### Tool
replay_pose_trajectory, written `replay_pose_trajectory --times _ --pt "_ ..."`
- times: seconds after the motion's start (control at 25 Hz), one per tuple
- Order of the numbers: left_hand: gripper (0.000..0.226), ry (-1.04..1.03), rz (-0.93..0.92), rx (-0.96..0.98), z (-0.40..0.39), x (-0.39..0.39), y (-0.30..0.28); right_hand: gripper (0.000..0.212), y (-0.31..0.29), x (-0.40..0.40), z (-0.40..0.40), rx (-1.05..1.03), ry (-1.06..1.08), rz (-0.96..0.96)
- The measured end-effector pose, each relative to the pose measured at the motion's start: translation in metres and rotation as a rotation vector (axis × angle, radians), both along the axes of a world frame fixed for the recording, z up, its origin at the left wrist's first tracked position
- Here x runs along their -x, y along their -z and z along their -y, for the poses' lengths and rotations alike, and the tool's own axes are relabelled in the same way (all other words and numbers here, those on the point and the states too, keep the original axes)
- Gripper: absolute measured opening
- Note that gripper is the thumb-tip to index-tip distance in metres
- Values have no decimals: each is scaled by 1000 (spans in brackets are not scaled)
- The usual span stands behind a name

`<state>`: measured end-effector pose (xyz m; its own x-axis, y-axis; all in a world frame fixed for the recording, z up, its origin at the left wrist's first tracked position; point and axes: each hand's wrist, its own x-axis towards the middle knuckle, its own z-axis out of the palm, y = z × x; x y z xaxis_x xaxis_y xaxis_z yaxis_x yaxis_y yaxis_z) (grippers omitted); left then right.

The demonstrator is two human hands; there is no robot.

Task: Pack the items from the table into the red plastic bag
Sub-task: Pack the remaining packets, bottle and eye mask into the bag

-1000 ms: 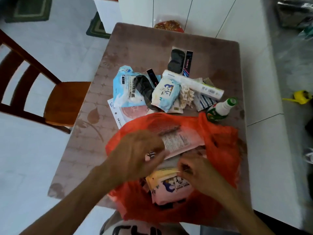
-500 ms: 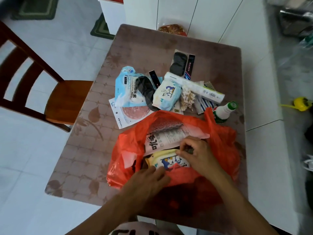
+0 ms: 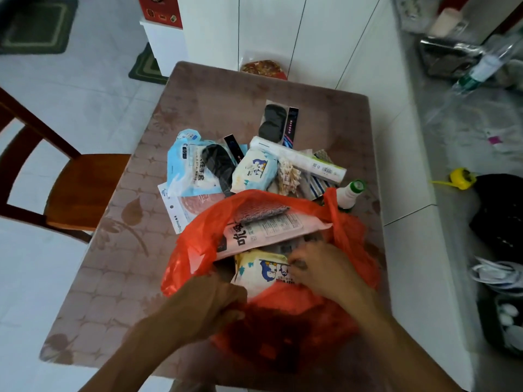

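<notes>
Left hand [image 3: 209, 299] curled, fingers bunched on the near rim of the crinkled red plastic bag [image 3: 348, 236], gripping a fold of the film. Right hand [image 3: 322, 268] inside the bag's mouth, fingertips pinching the top edge of a soft yellow-and-white wipes pack with blue cartoon figures [image 3: 259, 271]. Just beyond those fingertips, still inside the bag: a flat pink pouch with black lettering and a printed label [image 3: 266, 232], and behind it a grey textured cloth pad [image 3: 261, 210]. Bag lying open on the near half of the brown patterned table [image 3: 119, 250].

Past the bag's far rim, a heap of unpacked items: a pale blue glove packet [image 3: 184, 168], a black sleep mask in clear wrap [image 3: 219, 162] resting on it, a white card pack with a pink disc [image 3: 181, 206] beneath, a small white-and-blue wipes pack [image 3: 254, 171], a bundle of small wooden sticks [image 3: 288, 176], a long white roll with a green label [image 3: 300, 159], a second black mask in its packet [image 3: 271, 123] farther off. To the right of the right hand's fingers and beyond, touching the bag's edge, a white bottle with a green cap [image 3: 351, 192].

Left of the table, a wooden chair [image 3: 79, 188]; far right on the floor, a yellow tape measure [image 3: 462, 178].
</notes>
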<state>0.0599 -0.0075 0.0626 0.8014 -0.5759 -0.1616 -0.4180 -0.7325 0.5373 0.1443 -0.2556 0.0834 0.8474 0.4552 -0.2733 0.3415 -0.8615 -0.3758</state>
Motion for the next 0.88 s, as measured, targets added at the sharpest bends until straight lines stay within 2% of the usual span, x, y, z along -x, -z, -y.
replay_pose_trajectory --times 0.04,0.08,0.12,0.16,0.2,0.28,0.36,0.44,0.48,0.52,0.56,0.6,0.64,0.68,0.72,0.76,0.8,0.88 --pt "29 -18 -17 18 0 -6 -2 11 -14 -14 3 -162 146 50" --pt "27 -39 -41 5 0 -11 -2 9 -24 -34 8 -336 352 177" --pt "29 -47 -64 -27 -1 -15 -4 12 -29 -58 19 -414 545 322" --pt "37 -62 -83 -51 -3 -15 -4 23 -28 -83 29 -366 695 412" --pt "48 -107 -92 -58 -4 -13 -5 40 -21 -107 41 -221 780 393" --pt "57 -246 -39 -89 -11 -2 -9 66 8 -140 61 57 798 130" --pt "42 -450 211 -169 -24 14 -9 58 33 -152 70 144 771 -14" --pt "30 -717 409 -254 -31 30 -10 47 48 -153 75 132 740 18" --pt "37 -865 412 -293 -31 35 -7 44 50 -151 76 121 722 62" --pt "58 -1040 310 -275 -29 38 -5 41 46 -146 75 113 707 108" --pt "85 -1226 121 -175 -26 39 -3 37 40 -139 74 90 702 165" --pt "103 -1383 -72 -18 -21 38 -3 35 29 -130 72 49 712 237" --pt "103 -1473 -247 126 -17 37 -3 33 13 -118 68 -12 728 317" --pt "82 -1480 -384 257 -14 36 -2 31 -7 -102 64 -84 739 394" --pt "49 -1422 -434 370 -12 37 -1 28 -29 -82 61 -190 734 448" --pt "19 -1374 -408 407 -11 41 -2 22 -52 -61 56 -326 712 477" --pt "9 -1348 -357 407 -11 45 -2 15 -74 -38 48 -458 672 469" --pt "14 -1366 -257 363 -19 54 -1 15 -98 2 29 -610 505 404"
